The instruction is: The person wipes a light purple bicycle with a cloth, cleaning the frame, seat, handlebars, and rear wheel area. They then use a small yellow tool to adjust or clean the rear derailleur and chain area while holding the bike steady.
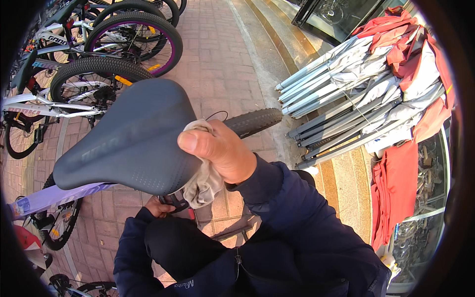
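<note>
A dark grey bicycle saddle (128, 133) fills the middle left, its narrow nose pointing to the lower left. My right hand (220, 151) presses a crumpled, pale, stained cloth (204, 185) against the saddle's wide rear edge, thumb up and fingers closed round the cloth. Lower down, beneath the saddle, my left hand (157, 207) is closed at a black part of the bicycle; the saddle and my knee partly hide that area. A lilac frame tube (64, 198) runs out under the nose, and a knobby tyre (255, 123) shows behind the saddle.
Several parked bicycles (131, 42) stand at the upper left. To the right, curved stone steps (341, 190) hold bundled poles (341, 119) with red and white fabric. A folded red cloth (396, 188) lies beside glass. Brick paving (217, 59) runs between.
</note>
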The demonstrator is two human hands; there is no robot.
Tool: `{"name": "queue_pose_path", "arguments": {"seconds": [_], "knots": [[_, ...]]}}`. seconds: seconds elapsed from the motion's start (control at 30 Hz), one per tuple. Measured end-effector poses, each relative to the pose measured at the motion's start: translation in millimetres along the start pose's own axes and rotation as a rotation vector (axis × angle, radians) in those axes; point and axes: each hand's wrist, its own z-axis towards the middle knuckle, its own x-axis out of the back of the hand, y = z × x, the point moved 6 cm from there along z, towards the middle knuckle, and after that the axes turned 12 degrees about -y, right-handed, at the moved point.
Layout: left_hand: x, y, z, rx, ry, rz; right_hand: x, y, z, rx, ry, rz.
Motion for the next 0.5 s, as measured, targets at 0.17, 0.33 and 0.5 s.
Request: {"name": "queue_pose_path", "arguments": {"seconds": [0.17, 0.33, 0.5], "knots": [[-9, 54, -151, -0.219, 0.196, 0.043, 7, 7, 10, 0.091, -0.041, 0.247], [-80, 122, -272, -0.199, 1.301, 1.068, 16, 3, 10, 0.153, -0.003, 0.282], [-244, 153, -391, -0.820, 2.229, 1.186, 7, 2, 7, 0.161, -0.062, 0.257]]}}
